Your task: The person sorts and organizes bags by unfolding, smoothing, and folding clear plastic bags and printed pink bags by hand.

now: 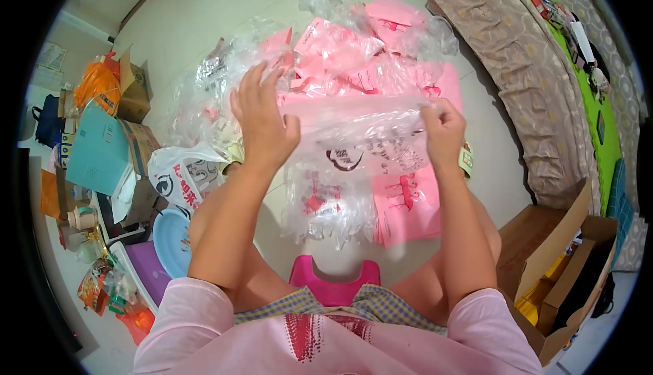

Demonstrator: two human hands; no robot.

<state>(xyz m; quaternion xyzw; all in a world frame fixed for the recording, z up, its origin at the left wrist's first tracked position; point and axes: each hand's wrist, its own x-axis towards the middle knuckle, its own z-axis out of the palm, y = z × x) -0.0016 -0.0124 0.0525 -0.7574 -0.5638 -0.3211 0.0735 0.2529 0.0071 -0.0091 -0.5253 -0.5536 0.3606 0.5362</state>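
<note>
A clear plastic bag with dark printing point(367, 137) is stretched out in front of me. Its right end is pinched in my right hand point(445, 130), fingers curled closed. My left hand point(264, 120) is at the bag's left side, fingers raised and spread, with nothing visibly gripped. Below the bag lie a stack of clear bags with red print point(320, 205) and pink bags with a red flamingo design point(408, 201). Beyond my hands, pink and clear bags point(340, 48) are heaped on the floor.
A pink stool point(333, 281) is beneath me. Left are a white printed bag point(183, 174), a blue basin point(171, 242), a teal box point(98, 147) and cartons. Right are an open cardboard box point(544, 239) and a patterned sofa point(510, 69).
</note>
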